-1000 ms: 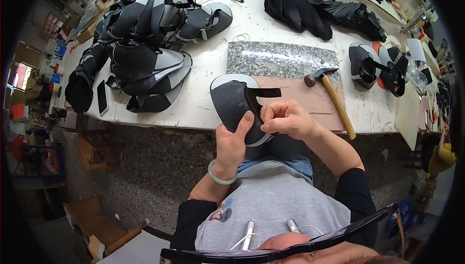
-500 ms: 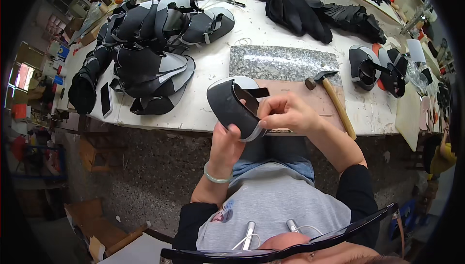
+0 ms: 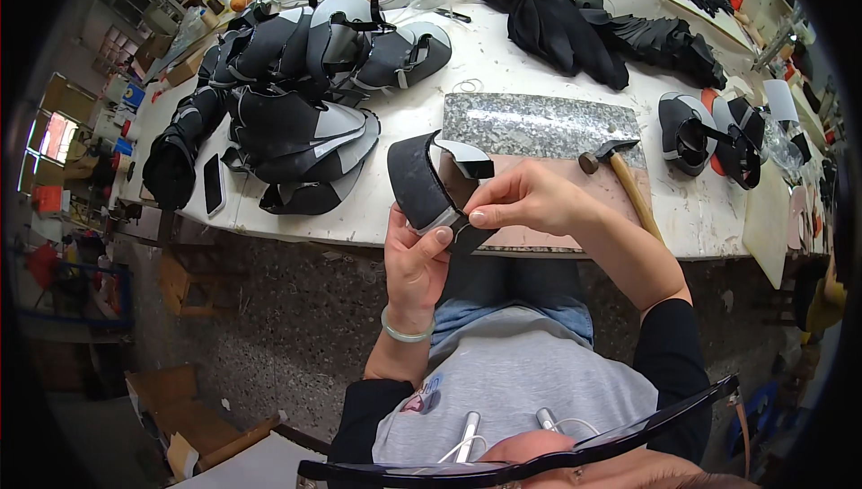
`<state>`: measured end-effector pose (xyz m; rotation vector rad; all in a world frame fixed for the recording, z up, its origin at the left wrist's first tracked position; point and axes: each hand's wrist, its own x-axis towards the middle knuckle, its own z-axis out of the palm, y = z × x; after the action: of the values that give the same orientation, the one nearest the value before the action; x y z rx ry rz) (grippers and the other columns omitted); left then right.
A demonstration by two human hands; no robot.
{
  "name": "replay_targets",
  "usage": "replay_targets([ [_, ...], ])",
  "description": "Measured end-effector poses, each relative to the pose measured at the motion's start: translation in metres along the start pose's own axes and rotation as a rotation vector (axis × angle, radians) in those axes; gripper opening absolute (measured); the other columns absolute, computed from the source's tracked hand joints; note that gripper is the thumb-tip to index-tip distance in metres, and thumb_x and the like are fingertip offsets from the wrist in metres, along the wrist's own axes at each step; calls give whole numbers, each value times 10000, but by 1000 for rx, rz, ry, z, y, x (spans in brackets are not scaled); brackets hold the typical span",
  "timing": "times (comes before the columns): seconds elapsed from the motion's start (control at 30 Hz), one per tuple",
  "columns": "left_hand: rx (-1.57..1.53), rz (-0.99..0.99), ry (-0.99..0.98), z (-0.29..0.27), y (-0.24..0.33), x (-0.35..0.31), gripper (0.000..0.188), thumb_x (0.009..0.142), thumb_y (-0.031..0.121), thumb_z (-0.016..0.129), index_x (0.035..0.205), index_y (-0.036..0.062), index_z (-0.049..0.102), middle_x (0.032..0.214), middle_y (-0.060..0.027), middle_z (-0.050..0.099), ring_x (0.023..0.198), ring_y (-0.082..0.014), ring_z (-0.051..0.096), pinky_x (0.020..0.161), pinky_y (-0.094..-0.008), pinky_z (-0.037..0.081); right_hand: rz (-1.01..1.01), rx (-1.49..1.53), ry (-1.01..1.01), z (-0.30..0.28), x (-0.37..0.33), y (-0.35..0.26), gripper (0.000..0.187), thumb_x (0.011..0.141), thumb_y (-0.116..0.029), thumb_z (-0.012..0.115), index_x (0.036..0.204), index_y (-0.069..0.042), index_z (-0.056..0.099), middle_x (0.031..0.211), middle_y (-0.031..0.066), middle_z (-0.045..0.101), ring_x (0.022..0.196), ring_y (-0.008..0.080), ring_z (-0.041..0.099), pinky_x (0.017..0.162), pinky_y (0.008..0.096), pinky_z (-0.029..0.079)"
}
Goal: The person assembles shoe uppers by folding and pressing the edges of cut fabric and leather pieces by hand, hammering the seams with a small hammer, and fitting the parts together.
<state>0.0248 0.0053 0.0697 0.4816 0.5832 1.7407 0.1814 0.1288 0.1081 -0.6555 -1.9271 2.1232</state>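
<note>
I hold a black shoe upper (image 3: 416,182) with a light grey lining just above the table's front edge. My left hand (image 3: 417,260) grips it from below, with the thumb against a grey band at its lower edge. The fingers of my right hand (image 3: 530,203) pinch the upper's edge on the right side, close to the left thumb. A thin light strand hangs by the right fingertips; whether they hold it I cannot make out. Behind the upper lies a speckled stone slab (image 3: 539,121), with a pinkish board (image 3: 548,233) in front of it.
A hammer (image 3: 620,179) lies on the board to the right. Piled black and grey shoe uppers (image 3: 305,130) and a phone (image 3: 214,185) are on the left. Black fabric pieces (image 3: 557,26) lie at the back. More uppers (image 3: 687,134) rest at the right of the white table (image 3: 413,98).
The shoe upper has turned in my hands, so its opening and lower band face differently. My left thumb now presses nearer the right fingertips. The whole view has shifted slightly.
</note>
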Motion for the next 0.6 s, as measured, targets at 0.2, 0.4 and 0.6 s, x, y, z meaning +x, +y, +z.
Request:
replay_targets([
  [0.2,-17,57,-15,1,-5,-1,529,798,-51,625,1263,41,391,1162,-129,577,1068,-222,596,943,-366,489,-145,-250,146,21,-7,-1,198,907,-183,623,916,14,636,741,20,635,699,74,569,617,261,458],
  [0.4,-35,7,-93,-1,0,-1,600,840,109,600,1369,-3,341,1295,-180,495,1191,-282,519,1017,-430,438,-334,-66,152,14,-2,12,239,930,-210,588,977,17,648,784,71,663,731,98,592,648,274,474],
  [0.6,-52,1,-99,0,5,-2,636,849,118,595,1399,7,296,1327,-184,468,1211,-283,502,1020,-435,433,-275,-348,99,9,-8,-2,238,922,-218,594,966,12,643,823,97,654,780,126,599,675,284,468],
])
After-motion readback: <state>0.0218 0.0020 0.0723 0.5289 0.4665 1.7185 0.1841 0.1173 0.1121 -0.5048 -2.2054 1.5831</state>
